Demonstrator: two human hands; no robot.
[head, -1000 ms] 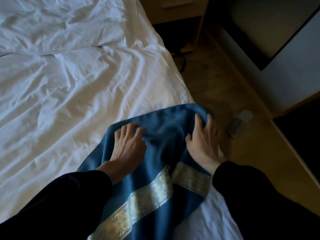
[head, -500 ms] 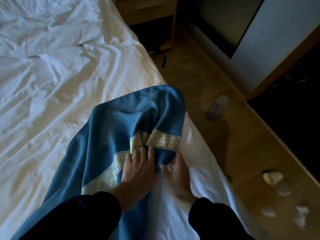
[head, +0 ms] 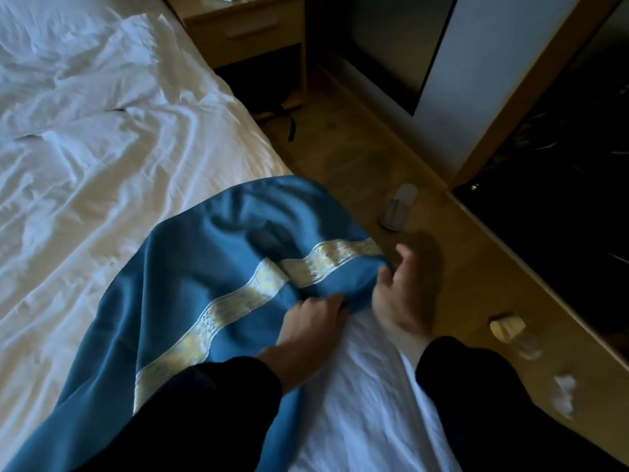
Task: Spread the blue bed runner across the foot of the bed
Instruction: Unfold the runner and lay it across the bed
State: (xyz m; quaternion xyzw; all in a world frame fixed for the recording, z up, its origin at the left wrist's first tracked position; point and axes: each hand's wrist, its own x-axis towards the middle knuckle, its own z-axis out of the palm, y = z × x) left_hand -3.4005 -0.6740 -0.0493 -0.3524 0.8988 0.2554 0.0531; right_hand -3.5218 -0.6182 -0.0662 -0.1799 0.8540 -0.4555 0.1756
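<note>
1. Blue bed runner (head: 204, 267) is seen bunched at bed (head: 102, 165) corner, gold band kinked
2. Left hand (head: 308, 323) is pinched on its hem; right hand (head: 400, 301) fingers spread, touching the edge
3. Judged soft, light, slippery: best gripped at end corners

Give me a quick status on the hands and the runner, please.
Left hand gripping the blue runner at its near edge. Right hand open beside its end. Runner bunched at the bed corner, not yet flat. Nothing in the way.
</note>
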